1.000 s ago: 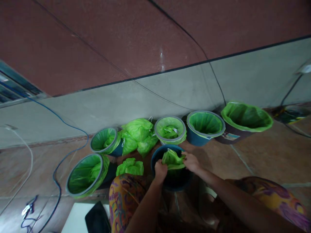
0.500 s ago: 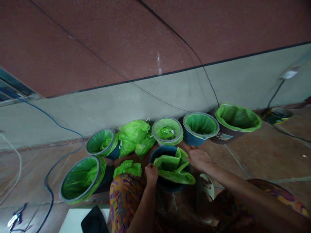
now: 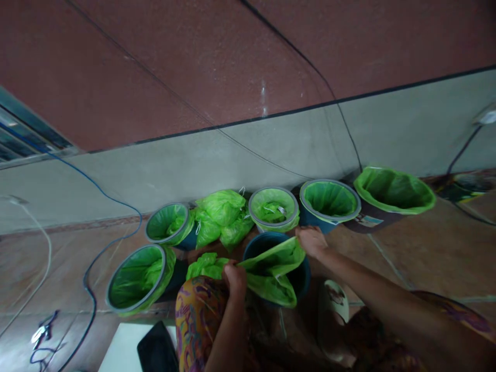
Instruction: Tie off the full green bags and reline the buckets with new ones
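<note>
A green plastic bag (image 3: 271, 271) is stretched between my two hands, its mouth partly open. My left hand (image 3: 234, 279) is closed on the bag's left edge, close to my knee. At the bag's upper right corner, my right hand (image 3: 311, 241) is closed on the rim. Beneath the bag stands a dark blue bin (image 3: 256, 247), and part of the bag hangs over its opening. Left of my left hand lies a crumpled green bag (image 3: 205, 265) on the floor. My fingertips are only partly visible.
Bins with green liners line the wall: a grey-rimmed bin (image 3: 273, 223), a blue bin (image 3: 320, 223) and a brown bin (image 3: 364, 222). Several filled green bags (image 3: 222, 212) sit between bins. A blue cable (image 3: 93, 294) crosses the floor. A black phone (image 3: 157, 349) lies at lower left.
My hands have moved apart, my left one leftward, pulling the bag's edge wider and tauter. The bag has shifted left over the bin. The view has turned slightly left.
</note>
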`<state>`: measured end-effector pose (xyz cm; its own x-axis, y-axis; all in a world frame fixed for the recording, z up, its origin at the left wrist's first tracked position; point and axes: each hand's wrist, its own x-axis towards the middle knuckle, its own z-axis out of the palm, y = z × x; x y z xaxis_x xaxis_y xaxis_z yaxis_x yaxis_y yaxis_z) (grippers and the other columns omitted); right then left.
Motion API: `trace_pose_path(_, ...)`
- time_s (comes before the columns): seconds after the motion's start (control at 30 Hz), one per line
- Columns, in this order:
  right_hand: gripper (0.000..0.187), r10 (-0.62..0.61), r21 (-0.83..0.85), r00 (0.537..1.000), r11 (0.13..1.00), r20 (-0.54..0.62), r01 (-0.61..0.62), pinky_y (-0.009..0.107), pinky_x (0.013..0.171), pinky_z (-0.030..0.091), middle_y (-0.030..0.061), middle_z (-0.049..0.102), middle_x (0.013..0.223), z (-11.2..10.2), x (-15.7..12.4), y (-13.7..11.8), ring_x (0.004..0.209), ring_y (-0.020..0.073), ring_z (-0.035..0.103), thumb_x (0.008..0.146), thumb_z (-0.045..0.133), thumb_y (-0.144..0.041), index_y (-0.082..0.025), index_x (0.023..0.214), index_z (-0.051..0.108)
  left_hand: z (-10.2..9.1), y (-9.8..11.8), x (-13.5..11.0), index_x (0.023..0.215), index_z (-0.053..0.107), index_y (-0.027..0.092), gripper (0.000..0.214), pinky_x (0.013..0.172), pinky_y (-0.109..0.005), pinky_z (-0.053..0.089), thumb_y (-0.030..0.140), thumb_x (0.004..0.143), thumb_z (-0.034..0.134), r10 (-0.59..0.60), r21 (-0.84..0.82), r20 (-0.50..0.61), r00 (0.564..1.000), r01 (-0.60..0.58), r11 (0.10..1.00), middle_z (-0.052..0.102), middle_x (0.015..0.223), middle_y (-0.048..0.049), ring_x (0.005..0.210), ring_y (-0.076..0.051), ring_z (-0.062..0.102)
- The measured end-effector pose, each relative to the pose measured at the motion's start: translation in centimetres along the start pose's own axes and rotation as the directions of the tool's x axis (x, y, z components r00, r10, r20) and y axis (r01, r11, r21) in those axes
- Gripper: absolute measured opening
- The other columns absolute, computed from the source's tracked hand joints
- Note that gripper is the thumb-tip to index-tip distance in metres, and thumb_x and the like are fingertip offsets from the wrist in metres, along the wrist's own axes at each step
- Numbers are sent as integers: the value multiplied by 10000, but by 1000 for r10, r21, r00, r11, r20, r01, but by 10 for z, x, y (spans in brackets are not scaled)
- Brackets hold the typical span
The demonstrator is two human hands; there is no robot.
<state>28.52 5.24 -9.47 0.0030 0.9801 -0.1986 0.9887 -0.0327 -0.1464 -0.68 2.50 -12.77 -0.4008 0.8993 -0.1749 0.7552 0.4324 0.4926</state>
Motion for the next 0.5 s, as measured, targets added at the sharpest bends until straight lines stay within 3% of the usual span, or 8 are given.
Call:
trace_pose_path(0.07, 252, 51, 15, 998, 999, -42, -50, 334, 853, 385, 132, 701, 1026, -3, -3, 2, 965, 229, 618, 910, 446, -215, -157, 943, 689, 1, 5, -6, 976, 725, 83, 320, 781, -347, 509, 48, 716, 542, 4, 22, 8, 1000, -4, 1000, 720, 898, -146, 882, -275, 675)
trace_pose_path(0.13, 248, 32, 99, 995, 995, -90, -23, 291, 816, 396, 107, 701, 1009, -1, -5, -6, 917, 196, 627, 919, 441, -219, -167, 940, 683, 1, 17, -17, 1158, 661, 89, 467, 878, -420, 485, 54, 705, 550, 74, 83, -20, 997, -72, 994, 677, 1097, -189, 1042, -325, 628)
trace_pose_path(0.2, 231, -11, 189, 990, 981, -143, 39, 260, 793, 405, 82, 700, 984, 2, -3, -20, 880, 171, 628, 915, 448, -200, -173, 957, 673, -1, 34, -28, 1327, 545, 136, 632, 988, -492, 418, 74, 698, 573, 232, 158, -23, 972, -226, 961, 572, 1311, -196, 1208, -346, 532)
trace_pose_path(0.27, 216, -45, 262, 982, 960, -185, 94, 251, 796, 415, 67, 698, 962, 3, 0, -35, 870, 165, 629, 911, 454, -194, -175, 969, 661, -1, 54, -34, 1396, 467, 192, 708, 1067, -517, 343, 124, 705, 608, 399, 190, 47, 916, -400, 897, 504, 1413, -159, 1292, -325, 465)
trace_pose_path(0.37, 232, -49, 336, 973, 933, -227, 126, 270, 863, 427, 81, 684, 1052, 0, 0, -55, 959, 180, 627, 906, 465, -207, -172, 1071, 624, -1, 76, -29, 1335, 524, 224, 553, 1070, -478, 351, 239, 789, 606, 494, 185, 208, 844, -530, 828, 609, 1306, -121, 1231, -283, 535)
trace_pose_path(0.43, 372, 50, 359, 969, 932, -244, 42, 312, 921, 425, 135, 621, 1212, -1, -6, -66, 1093, 225, 591, 893, 514, -289, -150, 1238, 539, 0, 84, -19, 1216, 616, 213, 360, 988, -413, 427, 271, 871, 531, 447, 219, 291, 846, -514, 829, 698, 1133, -116, 1101, -258, 627)
trace_pose_path(0.5, 644, 209, 380, 954, 918, -215, -115, 365, 932, 431, 199, 535, 1317, 1, -20, -80, 1174, 289, 549, 854, 570, -439, -121, 1386, 394, 0, 87, -9, 1118, 668, 202, 293, 877, -340, 478, 267, 916, 465, 377, 251, 326, 867, -463, 850, 729, 1016, -115, 1000, -240, 675)
